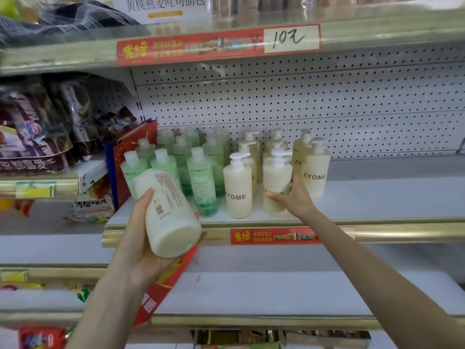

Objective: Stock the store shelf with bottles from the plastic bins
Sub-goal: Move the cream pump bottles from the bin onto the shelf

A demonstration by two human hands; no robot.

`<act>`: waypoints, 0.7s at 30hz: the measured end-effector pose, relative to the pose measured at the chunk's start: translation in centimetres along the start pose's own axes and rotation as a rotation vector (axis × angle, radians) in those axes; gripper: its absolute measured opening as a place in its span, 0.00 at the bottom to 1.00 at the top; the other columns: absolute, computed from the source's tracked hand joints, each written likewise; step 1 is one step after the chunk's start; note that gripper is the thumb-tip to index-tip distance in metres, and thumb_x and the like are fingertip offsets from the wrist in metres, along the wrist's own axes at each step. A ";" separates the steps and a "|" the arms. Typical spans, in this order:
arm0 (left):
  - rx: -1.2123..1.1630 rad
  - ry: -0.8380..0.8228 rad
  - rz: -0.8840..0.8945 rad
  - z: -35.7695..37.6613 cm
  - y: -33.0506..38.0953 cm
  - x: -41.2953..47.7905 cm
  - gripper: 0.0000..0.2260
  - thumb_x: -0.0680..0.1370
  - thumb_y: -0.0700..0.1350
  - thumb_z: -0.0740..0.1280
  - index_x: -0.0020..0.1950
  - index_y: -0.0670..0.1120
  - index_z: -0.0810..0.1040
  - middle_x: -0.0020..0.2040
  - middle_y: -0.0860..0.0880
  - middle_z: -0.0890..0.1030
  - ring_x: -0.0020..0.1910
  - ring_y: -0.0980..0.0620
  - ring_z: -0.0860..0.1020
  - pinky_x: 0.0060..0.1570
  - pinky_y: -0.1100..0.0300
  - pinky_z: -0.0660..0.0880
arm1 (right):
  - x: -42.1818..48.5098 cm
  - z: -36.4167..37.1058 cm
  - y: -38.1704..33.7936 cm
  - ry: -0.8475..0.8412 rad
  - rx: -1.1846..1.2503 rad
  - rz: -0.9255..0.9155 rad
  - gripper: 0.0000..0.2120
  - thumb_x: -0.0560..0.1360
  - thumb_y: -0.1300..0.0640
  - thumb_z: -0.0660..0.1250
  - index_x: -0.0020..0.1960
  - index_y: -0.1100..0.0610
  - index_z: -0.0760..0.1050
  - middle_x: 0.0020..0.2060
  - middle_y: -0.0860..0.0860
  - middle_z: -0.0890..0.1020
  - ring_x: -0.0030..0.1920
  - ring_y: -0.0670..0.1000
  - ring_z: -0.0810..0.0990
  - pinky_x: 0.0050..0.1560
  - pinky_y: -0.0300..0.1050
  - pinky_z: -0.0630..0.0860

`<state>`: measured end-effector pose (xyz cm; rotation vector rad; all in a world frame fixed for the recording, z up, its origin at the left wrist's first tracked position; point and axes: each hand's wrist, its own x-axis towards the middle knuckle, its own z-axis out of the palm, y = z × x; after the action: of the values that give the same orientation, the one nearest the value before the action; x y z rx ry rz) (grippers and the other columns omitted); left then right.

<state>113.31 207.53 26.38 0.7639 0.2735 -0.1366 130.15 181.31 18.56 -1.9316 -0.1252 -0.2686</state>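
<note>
While fingers (149, 197) of L hand (137, 243) are curled round a cream bottle (171, 210), it is held tilted, base toward cam, just in front of shelf (402, 231) lip; not yet placed. Thumb and fingers (295, 178) of R hand (297, 200) are closed round a pump bottle (276, 182) standing in front row, approx. touching its neighbours. Green bottles (201, 182) are packed to its left.

Risks (judged): rows are tight, so a sideways shove w/ R could topple neighbours, domino-style. Front row sits near lip, so one could be tipped off. Smooth bottle gripped one-handed could slip.
</note>
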 end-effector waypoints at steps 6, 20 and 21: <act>0.167 -0.020 -0.052 0.6 -0.9 -0.5 0.21 0.66 0.53 0.69 0.58 0.49 0.75 0.48 0.41 0.81 0.42 0.44 0.80 0.34 0.49 0.81 | -1.1 1.0 0.1 0.003 -0.049 0.085 0.39 0.66 0.66 0.75 0.71 0.60 0.58 0.64 0.56 0.67 0.65 0.55 0.68 0.67 0.50 0.68; 0.940 -0.117 0.457 2.2 -3.3 -1.7 0.38 0.57 0.46 0.76 0.65 0.55 0.66 0.54 0.57 0.76 0.44 0.63 0.78 0.34 0.68 0.75 | -11.3 1.1 -7.4 -0.194 0.186 0.044 0.18 0.80 0.44 0.54 0.62 0.51 0.73 0.60 0.44 0.75 0.63 0.42 0.72 0.65 0.45 0.68; 1.015 -0.104 0.507 2.2 -3.6 -1.7 0.39 0.57 0.47 0.76 0.65 0.56 0.65 0.54 0.59 0.75 0.45 0.64 0.77 0.36 0.69 0.74 | -11.9 1.2 -8.4 -0.211 0.254 0.047 0.21 0.79 0.40 0.52 0.60 0.50 0.75 0.59 0.43 0.78 0.62 0.41 0.73 0.65 0.45 0.69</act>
<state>111.36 203.43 26.04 1.8006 -0.1251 0.1884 117.02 185.99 22.81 -1.7036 -0.2410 -0.0145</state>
